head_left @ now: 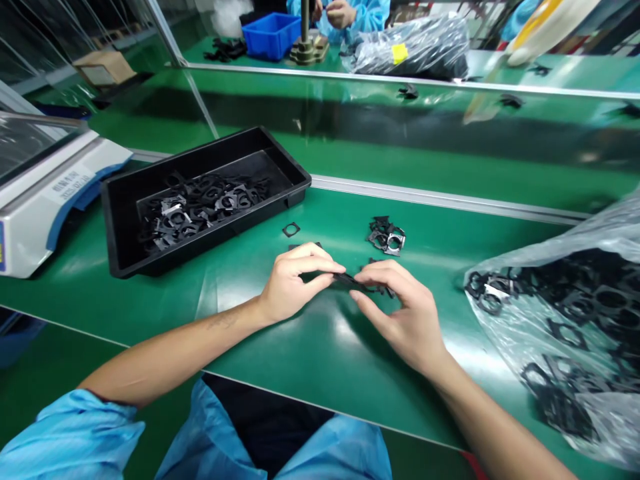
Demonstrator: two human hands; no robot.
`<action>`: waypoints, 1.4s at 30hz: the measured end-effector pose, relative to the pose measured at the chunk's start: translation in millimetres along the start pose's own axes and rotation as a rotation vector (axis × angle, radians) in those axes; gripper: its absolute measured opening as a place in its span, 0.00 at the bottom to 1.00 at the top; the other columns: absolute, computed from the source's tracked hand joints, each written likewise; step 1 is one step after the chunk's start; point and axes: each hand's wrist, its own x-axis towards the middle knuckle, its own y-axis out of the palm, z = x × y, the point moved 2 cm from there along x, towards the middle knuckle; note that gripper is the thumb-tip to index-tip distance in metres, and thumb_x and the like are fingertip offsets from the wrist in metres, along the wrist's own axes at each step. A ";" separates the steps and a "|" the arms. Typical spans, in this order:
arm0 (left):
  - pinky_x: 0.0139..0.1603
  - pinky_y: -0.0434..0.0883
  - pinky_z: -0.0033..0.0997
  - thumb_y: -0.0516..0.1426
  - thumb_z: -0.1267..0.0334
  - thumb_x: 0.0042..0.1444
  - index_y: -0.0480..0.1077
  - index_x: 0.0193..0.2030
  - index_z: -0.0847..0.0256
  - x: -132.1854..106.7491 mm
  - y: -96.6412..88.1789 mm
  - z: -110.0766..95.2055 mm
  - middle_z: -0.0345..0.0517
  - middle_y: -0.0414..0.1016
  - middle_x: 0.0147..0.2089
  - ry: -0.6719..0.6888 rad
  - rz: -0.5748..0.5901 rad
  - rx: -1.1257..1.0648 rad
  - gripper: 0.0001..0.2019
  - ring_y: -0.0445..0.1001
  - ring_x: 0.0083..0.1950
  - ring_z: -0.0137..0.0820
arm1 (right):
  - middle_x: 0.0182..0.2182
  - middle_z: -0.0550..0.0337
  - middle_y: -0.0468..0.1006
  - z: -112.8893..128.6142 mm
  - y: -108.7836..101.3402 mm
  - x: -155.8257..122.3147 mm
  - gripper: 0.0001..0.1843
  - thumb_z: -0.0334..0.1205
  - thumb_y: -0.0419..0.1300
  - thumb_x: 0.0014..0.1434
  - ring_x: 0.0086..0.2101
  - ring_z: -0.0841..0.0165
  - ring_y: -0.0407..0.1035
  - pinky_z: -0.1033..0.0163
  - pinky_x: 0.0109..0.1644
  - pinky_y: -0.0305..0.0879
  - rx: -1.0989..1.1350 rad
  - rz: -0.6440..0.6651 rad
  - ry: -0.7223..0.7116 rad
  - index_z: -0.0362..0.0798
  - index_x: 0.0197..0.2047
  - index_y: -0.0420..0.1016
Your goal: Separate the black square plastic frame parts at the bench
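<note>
My left hand (300,280) pinches one end of a thin black plastic part (346,279) between thumb and fingertips. The part is seen nearly edge-on above the green table. My right hand (400,303) has its thumb and fingers around the other end, which they partly cover. Just behind the right fingers lie more black pieces, mostly hidden. Beyond the hands sit a small pile of black square frames with round holes (387,235) and one single black frame (291,230). Another dark piece shows partly behind my left hand.
A black tray (207,247) of similar parts stands at the left, beside a white and blue machine (55,193). An open clear plastic bag (493,340) full of black parts lies at the right. Across the partition are a blue bin (273,38) and a co-worker's hands (341,13).
</note>
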 end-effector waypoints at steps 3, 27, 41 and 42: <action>0.40 0.75 0.28 0.64 0.70 0.59 0.81 0.40 0.59 -0.6 1.5 -2.7 0.44 0.81 0.35 0.004 0.032 -0.003 0.05 0.79 0.36 0.28 | 0.32 0.57 0.81 1.3 -0.4 -0.1 0.03 0.35 0.63 0.62 0.35 0.63 0.75 0.58 0.42 0.74 -0.058 -0.004 -0.037 0.51 0.36 0.77; 0.36 0.79 0.29 0.68 0.53 0.55 0.77 0.35 0.63 -4.6 8.8 17.5 0.45 0.82 0.32 -0.458 0.145 -0.337 0.14 0.81 0.33 0.31 | 0.32 0.58 0.83 -13.2 4.0 0.2 0.12 0.49 0.70 0.58 0.33 0.64 0.78 0.60 0.42 0.78 0.238 0.010 0.314 0.49 0.37 0.80; 0.44 0.80 0.35 0.76 0.52 0.38 0.81 0.34 0.67 -0.4 7.5 13.3 0.49 0.84 0.33 -0.940 0.243 -0.740 0.22 0.83 0.35 0.34 | 0.25 0.60 0.79 -8.8 2.8 4.2 0.22 0.56 0.77 0.45 0.26 0.69 0.74 0.62 0.36 0.75 0.527 0.040 0.508 0.47 0.31 0.78; 0.44 0.79 0.34 0.77 0.53 0.38 0.81 0.33 0.67 0.4 6.5 13.2 0.48 0.84 0.33 -0.933 0.263 -0.736 0.22 0.82 0.35 0.32 | 0.25 0.60 0.79 -9.1 3.0 4.0 0.22 0.56 0.77 0.45 0.27 0.68 0.74 0.62 0.36 0.75 0.536 0.045 0.519 0.47 0.31 0.78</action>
